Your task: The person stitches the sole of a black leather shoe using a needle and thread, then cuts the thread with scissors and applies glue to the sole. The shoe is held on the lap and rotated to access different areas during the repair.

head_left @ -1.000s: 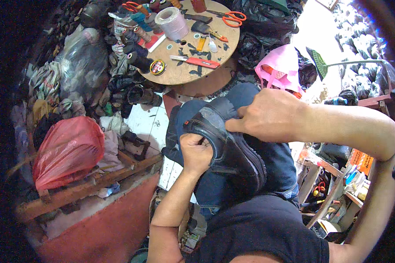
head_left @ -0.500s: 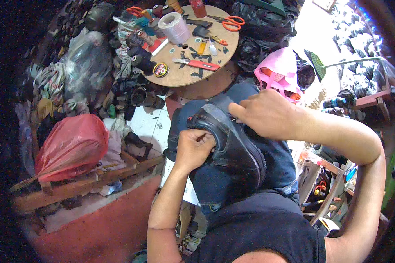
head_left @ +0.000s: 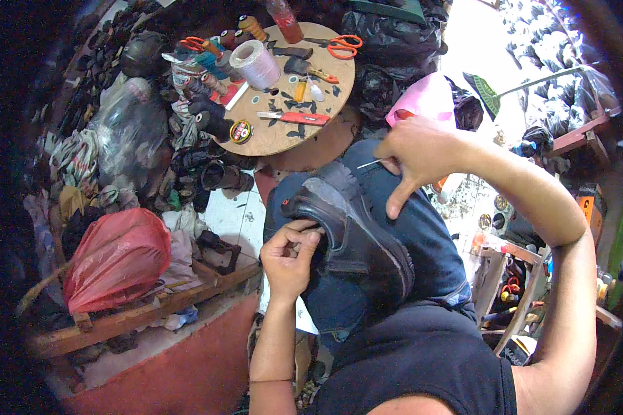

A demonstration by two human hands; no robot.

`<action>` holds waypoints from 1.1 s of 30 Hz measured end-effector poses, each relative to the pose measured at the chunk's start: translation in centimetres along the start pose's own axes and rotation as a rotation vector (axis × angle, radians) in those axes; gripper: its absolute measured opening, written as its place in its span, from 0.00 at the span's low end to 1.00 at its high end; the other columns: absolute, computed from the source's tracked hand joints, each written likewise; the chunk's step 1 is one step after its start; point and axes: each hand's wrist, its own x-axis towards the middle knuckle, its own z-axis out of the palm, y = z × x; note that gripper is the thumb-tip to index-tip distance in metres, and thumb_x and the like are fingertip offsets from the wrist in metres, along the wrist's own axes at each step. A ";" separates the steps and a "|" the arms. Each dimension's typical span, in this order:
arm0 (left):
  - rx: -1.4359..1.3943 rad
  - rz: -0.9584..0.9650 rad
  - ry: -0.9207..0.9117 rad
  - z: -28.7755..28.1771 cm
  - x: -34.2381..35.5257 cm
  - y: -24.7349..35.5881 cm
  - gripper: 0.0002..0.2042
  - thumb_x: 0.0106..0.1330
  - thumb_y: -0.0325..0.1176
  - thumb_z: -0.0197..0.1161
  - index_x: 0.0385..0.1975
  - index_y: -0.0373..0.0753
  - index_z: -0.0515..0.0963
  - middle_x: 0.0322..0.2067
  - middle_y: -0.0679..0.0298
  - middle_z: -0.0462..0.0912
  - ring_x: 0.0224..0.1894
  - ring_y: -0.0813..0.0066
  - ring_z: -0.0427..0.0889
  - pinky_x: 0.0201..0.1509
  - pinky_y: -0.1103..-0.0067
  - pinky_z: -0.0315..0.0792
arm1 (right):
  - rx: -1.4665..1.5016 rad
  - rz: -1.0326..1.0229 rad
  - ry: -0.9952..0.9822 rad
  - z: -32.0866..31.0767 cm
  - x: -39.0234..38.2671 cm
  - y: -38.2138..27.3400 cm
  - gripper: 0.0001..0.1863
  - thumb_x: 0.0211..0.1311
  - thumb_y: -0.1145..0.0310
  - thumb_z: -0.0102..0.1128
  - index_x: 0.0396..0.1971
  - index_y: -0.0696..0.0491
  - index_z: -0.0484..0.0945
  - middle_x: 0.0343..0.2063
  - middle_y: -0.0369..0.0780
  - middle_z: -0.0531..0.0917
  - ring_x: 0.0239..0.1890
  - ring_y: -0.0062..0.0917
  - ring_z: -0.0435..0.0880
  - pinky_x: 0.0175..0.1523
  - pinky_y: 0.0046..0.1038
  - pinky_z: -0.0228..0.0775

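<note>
A black leather shoe [head_left: 356,238] lies on its side across my jeans-covered lap, its sole edge facing right. My left hand [head_left: 289,259] is at the shoe's opening, thumb and fingertips pinched together; what is between them is too small to make out. Off the shoe's right side, my right hand [head_left: 422,155] is closed round an awl [head_left: 369,164], whose thin metal shaft points left toward the shoe, apart from it. Its handle is hidden in my palm, and the thumb stretches down.
Ahead stands a round wooden table [head_left: 291,142] with a thread cone [head_left: 255,63], a red cutter knife [head_left: 294,118], orange-handled scissors [head_left: 345,47] and a round tin [head_left: 241,131]. A red plastic bag [head_left: 118,256] rests on a wooden bench at left. A pink bag [head_left: 422,100] lies beyond my right hand.
My right hand has drawn the awl away from the shoe, opening a gap, and its thumb now extends. My left hand has shifted slightly down and left at the opening. The view has tilted a little.
</note>
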 end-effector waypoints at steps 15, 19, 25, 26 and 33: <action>-1.117 -0.084 0.185 -1.8 -0.4 0.9 0.06 0.79 0.33 0.56 0.37 0.42 0.72 0.27 0.69 0.70 0.27 0.80 0.66 0.43 0.76 0.76 | 2.268 -0.595 1.444 4.4 -6.8 7.4 0.52 0.52 0.22 0.61 0.65 0.50 0.74 0.23 0.27 0.64 0.23 0.14 0.62 0.30 0.21 0.57; -0.429 -0.193 0.175 0.2 -0.2 1.2 0.05 0.77 0.33 0.61 0.44 0.40 0.77 0.29 0.74 0.71 0.25 0.86 0.64 0.27 0.85 0.58 | 1.456 0.352 0.777 7.4 -5.6 -0.4 0.33 0.70 0.43 0.63 0.64 0.51 0.74 0.22 0.28 0.74 0.22 0.15 0.70 0.30 0.23 0.66; 0.392 -0.053 0.028 1.5 1.1 3.2 0.07 0.72 0.31 0.67 0.40 0.33 0.84 0.28 0.66 0.85 0.25 0.82 0.77 0.29 0.80 0.69 | 0.761 0.261 0.401 6.9 -3.6 -5.6 0.18 0.65 0.52 0.70 0.34 0.54 0.82 0.19 0.31 0.78 0.22 0.19 0.78 0.29 0.27 0.67; 0.566 -0.143 0.001 1.4 1.3 3.9 0.08 0.72 0.32 0.67 0.39 0.33 0.84 0.27 0.63 0.86 0.25 0.78 0.80 0.30 0.78 0.71 | 0.999 0.234 0.463 6.6 -3.1 -5.9 0.18 0.67 0.51 0.68 0.35 0.54 0.82 0.21 0.32 0.80 0.22 0.20 0.78 0.29 0.28 0.69; 0.885 0.198 -0.100 0.3 -0.4 2.9 0.15 0.70 0.32 0.65 0.23 0.32 0.71 0.17 0.49 0.71 0.20 0.49 0.73 0.27 0.62 0.64 | 2.008 0.260 0.402 7.5 1.1 -8.0 0.21 0.79 0.57 0.57 0.27 0.57 0.79 0.17 0.31 0.72 0.14 0.16 0.67 0.19 0.19 0.54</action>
